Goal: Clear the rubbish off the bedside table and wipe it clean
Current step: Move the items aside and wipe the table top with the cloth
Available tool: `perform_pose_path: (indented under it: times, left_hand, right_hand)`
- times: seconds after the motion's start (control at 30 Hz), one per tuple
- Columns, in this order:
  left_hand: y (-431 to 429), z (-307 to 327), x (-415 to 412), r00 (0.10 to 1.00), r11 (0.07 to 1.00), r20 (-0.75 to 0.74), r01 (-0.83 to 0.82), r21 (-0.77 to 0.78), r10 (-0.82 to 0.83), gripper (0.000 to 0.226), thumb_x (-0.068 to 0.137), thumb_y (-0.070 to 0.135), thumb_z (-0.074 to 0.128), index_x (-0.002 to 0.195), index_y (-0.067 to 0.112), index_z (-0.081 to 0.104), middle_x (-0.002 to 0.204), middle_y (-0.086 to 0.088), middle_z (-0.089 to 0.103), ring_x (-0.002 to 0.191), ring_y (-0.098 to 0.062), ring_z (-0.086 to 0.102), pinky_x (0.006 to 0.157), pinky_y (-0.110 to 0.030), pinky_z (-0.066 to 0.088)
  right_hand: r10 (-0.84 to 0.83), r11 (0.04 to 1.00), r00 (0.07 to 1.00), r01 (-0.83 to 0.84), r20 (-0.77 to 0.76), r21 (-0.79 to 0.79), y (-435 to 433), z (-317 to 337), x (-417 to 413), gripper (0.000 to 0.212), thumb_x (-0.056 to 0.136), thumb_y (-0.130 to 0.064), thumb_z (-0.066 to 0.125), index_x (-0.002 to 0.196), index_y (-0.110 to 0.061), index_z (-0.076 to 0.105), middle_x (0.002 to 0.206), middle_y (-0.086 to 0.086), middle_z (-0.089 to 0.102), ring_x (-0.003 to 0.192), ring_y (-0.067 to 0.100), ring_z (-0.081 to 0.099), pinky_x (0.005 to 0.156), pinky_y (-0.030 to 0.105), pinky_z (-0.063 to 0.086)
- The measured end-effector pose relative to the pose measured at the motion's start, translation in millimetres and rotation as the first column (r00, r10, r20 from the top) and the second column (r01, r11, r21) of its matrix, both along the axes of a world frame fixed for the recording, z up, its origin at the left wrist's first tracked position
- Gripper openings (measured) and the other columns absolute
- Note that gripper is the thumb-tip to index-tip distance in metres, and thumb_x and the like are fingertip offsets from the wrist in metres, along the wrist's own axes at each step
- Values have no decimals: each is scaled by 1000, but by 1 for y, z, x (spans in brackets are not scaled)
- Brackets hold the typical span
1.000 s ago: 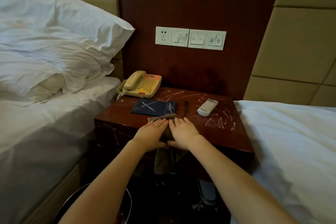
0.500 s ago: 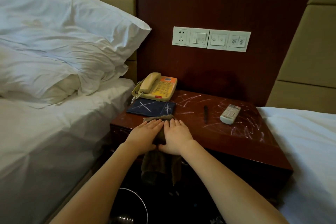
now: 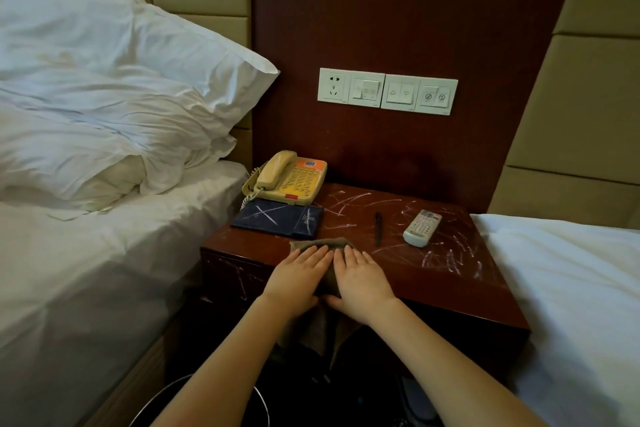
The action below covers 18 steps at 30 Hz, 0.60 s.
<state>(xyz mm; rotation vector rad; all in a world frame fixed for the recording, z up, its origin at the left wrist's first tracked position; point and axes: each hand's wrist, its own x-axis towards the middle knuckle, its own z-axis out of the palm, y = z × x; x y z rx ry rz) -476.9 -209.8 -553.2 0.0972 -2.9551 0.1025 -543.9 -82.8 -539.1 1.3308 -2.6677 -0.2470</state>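
1. Hardly anything has changed in the last second. Our left hand (image 3: 298,276) and right hand (image 3: 362,279) lay side by side on the cloth (image 3: 323,243) then, and they lie so now, at the same spot by the front edge of the tabletop (image 3: 433,288).
2. The white scribbles (image 3: 446,255) look no fewer than before, so we judge the wiping has barely begun.
3. Neither grip is closed. The fingers are straight and the palms press the cloth flat, with nothing pinched.
4. The cloth sits just in front of the dark folder (image 3: 277,218), left of the pen (image 3: 378,228). Its long axis runs from the wall side towards us: the far end points at the folder, and the near end hangs over the front edge.
5. We think the pen, the remote (image 3: 422,227) and the phone (image 3: 289,177) will need lifting aside.
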Motion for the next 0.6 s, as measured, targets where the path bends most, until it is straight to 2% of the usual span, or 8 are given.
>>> perform_pose_path:
  times: [0.17,0.3,0.43,0.6]
  left_hand:
    - [10,-2,8,999,1000,-39,30,1,-29,78,92,21,54,152,20,4,160,3,4,147,-12,4,118,-29,1]
    - [-16,-7,33,997,1000,-70,-8,22,10,77,92,15,53,152,22,6,160,4,5,147,-11,5,119,-28,2]
    - [-59,-7,62,995,996,-37,-87,4,88,80,91,17,55,152,23,4,160,5,3,146,-9,2,120,-28,3]
    - [-96,1,78,985,986,-38,-169,-12,168,75,92,21,53,152,22,9,160,5,7,146,-9,5,115,-23,-4]
  right_hand:
    - [-11,999,997,14,-75,33,8,0,8,78,97,-47,43,150,2,14,154,27,22,143,35,23,119,44,15]
    - [72,996,990,-64,-124,70,-18,1,29,70,98,-37,44,148,3,16,152,29,24,141,38,26,119,48,15]
    - [143,989,980,-138,-140,50,-62,-4,54,72,96,-32,46,148,6,13,152,32,22,141,41,24,118,49,13]
    - [147,988,982,-139,-122,71,-111,-3,70,81,94,-35,52,148,7,9,153,32,16,143,42,19,118,50,12]
